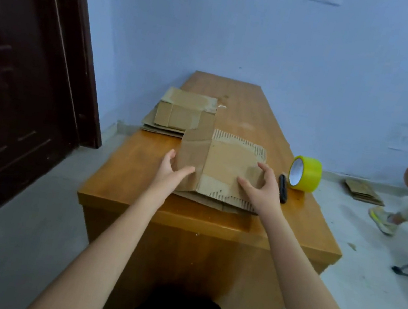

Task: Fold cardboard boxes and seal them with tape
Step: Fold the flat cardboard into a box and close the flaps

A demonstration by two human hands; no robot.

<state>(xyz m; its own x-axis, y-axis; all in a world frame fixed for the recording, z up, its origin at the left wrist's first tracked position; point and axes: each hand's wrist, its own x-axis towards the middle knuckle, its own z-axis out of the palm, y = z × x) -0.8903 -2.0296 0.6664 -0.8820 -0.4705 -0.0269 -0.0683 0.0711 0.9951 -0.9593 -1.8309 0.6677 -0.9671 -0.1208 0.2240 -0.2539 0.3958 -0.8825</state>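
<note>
A person stands at the near end of a wooden counter [213, 218], both bare arms reaching over a flattened cardboard box [218, 167] lying near its front edge. The left hand [172, 166] takes the box's left edge in its grip, thumb on top and fingers tucked out of sight behind the raised flap. The right hand [262, 188] arches over the box's right side, spread fingertips pressing the top sheet, its grip released rather than clenched on anything. More cardboard shows beneath the box, but how many sheets cannot be made out. Behind it, toward the counter's far left, lies a stack of flattened boxes [181, 115]. A yellow tape roll [305, 174] stands on edge at the right, with a small dark tool [283, 187] between it and the right hand; what the tool is stays unclear. At the frame's right edge a second person is cut off, only a shoe [382, 220] and lower leg visible, near flat cardboard on the floor [362, 193]. A dark door [22, 70] fills the left.
</note>
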